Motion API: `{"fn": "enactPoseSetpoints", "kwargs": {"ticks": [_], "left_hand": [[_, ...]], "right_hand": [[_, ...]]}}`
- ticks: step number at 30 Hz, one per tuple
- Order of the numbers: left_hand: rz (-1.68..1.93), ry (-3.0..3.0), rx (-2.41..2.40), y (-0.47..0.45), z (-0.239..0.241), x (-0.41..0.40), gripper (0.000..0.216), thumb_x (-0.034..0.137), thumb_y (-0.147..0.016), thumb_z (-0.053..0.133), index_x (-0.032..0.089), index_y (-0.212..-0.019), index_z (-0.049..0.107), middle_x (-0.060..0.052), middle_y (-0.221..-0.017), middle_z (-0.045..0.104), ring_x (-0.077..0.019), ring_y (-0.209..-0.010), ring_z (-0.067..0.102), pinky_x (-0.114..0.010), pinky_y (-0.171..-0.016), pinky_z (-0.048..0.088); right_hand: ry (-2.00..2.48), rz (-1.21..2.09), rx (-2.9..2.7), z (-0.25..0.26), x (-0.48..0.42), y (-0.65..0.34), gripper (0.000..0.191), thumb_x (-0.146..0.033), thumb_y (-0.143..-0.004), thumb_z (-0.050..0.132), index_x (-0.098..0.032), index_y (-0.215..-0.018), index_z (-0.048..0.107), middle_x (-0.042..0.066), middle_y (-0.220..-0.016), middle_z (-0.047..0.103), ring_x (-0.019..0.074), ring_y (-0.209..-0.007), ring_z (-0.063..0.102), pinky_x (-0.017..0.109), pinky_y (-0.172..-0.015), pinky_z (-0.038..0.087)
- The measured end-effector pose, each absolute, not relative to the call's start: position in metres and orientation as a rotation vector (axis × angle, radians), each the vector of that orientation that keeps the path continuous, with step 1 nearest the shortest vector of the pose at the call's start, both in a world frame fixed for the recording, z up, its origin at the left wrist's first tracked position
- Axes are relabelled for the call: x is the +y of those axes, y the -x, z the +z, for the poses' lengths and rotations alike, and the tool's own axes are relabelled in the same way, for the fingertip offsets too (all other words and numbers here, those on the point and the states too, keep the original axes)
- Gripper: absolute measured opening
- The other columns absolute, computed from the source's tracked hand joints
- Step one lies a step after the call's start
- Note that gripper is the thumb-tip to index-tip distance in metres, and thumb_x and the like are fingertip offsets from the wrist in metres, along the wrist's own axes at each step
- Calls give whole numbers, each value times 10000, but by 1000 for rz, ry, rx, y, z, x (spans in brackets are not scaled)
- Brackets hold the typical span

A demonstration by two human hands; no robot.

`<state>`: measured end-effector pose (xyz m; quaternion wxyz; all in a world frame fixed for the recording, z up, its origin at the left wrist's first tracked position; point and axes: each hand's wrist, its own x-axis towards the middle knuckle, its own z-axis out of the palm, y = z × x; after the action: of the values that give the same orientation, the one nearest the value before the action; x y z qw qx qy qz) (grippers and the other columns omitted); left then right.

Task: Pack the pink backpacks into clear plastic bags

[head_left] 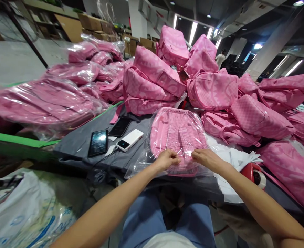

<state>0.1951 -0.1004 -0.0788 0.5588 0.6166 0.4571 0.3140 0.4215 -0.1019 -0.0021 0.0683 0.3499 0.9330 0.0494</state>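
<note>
Right in front of me a pink backpack [177,132] lies flat inside a clear plastic bag [141,165], its straps and mesh back facing up. My left hand [167,159] pinches the plastic over the lower left part of the backpack. On the other side my right hand [202,157] has its fingers closed at the plastic, near a small white patch. The hands are a short way apart, both close to the near end of the bag. Some of the fingertips are hidden.
Pink backpacks [213,91] are heaped behind and to the right; bagged ones [45,100] lie left. Two dark phones [98,143] and a white power bank [130,140] sit left of the bag. A red tape dispenser [253,175] and white sheets [229,186] lie right.
</note>
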Motion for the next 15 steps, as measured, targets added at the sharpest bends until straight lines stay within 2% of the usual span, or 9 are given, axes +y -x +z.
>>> {"fn": "enactPoseSetpoints", "kwargs": {"ticks": [3,7,10,13,15], "left_hand": [[712,-1488,1051,-194,-82,-95,165,302,-641,663,147,-591,643,-23,-602,637,-144,-607,537,-243,-585,375],[677,-1512,1068,-193,-83,-93,165,298,-645,661,144,-594,631,-23,-597,628,-135,-573,516,-248,-559,357],[662,-1532,1111,-194,-81,-95,160,297,-676,644,147,-622,636,9,-547,564,-114,-505,448,-242,-507,321],[666,-1558,1157,-196,-79,-96,152,286,-704,624,152,-634,632,30,-507,509,-107,-478,416,-235,-491,303],[675,-1580,1180,-197,-80,-94,146,254,-699,625,149,-598,611,17,-520,538,-112,-514,467,-231,-525,335]], "right_hand": [[-1109,20,2809,5,-96,-418,149,-167,-985,584,-168,-842,540,33,-818,609,130,-657,469,298,-591,196],[-1276,-518,2816,3,-76,-417,142,-85,-848,655,-164,-783,556,12,-779,626,113,-652,490,259,-594,252],[-1339,-810,2745,-6,-56,-421,151,-230,-830,712,-169,-780,583,-13,-683,632,122,-605,548,229,-568,350],[-1536,-774,2753,-9,-45,-432,238,-347,-825,725,-183,-802,555,-35,-606,584,135,-533,525,236,-509,355],[-1767,-592,2817,-7,-51,-439,211,-284,-828,704,-194,-833,513,-27,-646,561,145,-563,503,249,-527,337]]}}
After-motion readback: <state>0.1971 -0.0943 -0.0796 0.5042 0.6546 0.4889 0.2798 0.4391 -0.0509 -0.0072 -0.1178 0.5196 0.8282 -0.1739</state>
